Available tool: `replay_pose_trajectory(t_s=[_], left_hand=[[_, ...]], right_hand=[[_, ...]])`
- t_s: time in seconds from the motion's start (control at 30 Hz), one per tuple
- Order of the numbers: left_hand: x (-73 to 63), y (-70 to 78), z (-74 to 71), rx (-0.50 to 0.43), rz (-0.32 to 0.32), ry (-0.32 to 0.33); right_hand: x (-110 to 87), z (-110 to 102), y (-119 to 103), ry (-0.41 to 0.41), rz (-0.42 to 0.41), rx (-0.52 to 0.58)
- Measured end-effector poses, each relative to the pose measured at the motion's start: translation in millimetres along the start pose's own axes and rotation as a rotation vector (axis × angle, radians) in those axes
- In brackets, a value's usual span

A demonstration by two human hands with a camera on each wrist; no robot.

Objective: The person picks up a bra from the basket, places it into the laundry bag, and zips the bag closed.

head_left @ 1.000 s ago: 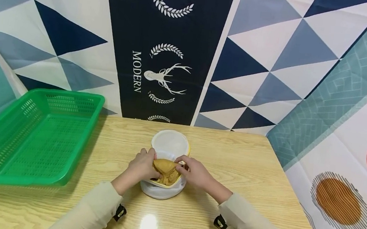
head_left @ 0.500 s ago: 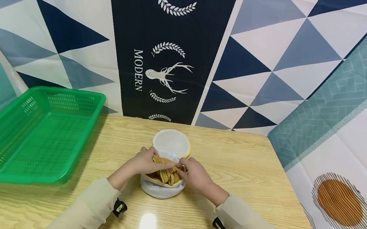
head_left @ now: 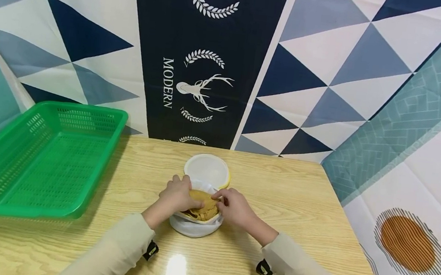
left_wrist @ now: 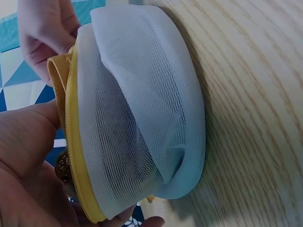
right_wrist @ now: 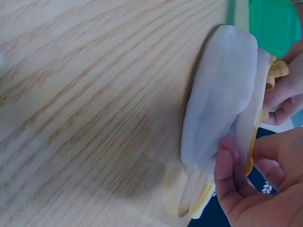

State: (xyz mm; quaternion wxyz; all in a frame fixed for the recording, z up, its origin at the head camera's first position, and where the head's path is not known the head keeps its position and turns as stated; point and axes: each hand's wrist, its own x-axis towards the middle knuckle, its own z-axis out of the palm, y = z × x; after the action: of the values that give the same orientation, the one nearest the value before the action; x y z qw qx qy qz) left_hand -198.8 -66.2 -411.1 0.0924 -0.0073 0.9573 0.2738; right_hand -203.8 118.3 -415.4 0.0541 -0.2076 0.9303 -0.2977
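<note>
A round white mesh wash bag (head_left: 195, 230) with a yellow zip edge (left_wrist: 81, 170) stands unzipped on the table, its lid (head_left: 207, 168) folded back. Inside its mouth lies a mustard-yellow bra (head_left: 207, 198), bunched up; a strap (left_wrist: 59, 78) loops over the rim. My left hand (head_left: 175, 194) holds the bag's left rim, fingers outside, thumb laid across the bra. On the other side my right hand (head_left: 234, 208) pinches the rim, with fingertips (right_wrist: 227, 144) against the outer mesh. The bag's floor and most of the bra are hidden.
A large green plastic basket (head_left: 96, 168) with slotted sides stands at the left of the wooden table (head_left: 279, 194). Patterned cloth (head_left: 199, 40) hangs behind the far edge, and more cloth (head_left: 409, 240) covers the right side.
The bra's straps, spread across the mouth half a second ago, are now mostly covered by a smooth part. My left hand has turned slightly. My right hand stays at the right rim.
</note>
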Motion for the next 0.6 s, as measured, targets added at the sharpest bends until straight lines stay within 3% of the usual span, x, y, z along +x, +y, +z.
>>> replay_pose_trajectory(t_s=[0.2, 0.37, 0.5, 0.6], left_hand=[[-0.3, 5.2, 2.5, 0.06, -0.049, -0.011], [-2.1, 6.9, 3.0, 0.069, -0.046, -0.004], [-2.9, 6.0, 4.4, 0.057, -0.034, 0.005], [-3.3, 4.1, 3.1, 0.037, -0.014, 0.014]], right_hand=[[1.8, -8, -8, 0.006, 0.097, 0.147], [5.9, -15, -14, 0.045, 0.181, 0.255], [8.0, -13, -14, 0.053, 0.195, 0.277], [8.4, -6, -15, 0.035, 0.16, 0.214]])
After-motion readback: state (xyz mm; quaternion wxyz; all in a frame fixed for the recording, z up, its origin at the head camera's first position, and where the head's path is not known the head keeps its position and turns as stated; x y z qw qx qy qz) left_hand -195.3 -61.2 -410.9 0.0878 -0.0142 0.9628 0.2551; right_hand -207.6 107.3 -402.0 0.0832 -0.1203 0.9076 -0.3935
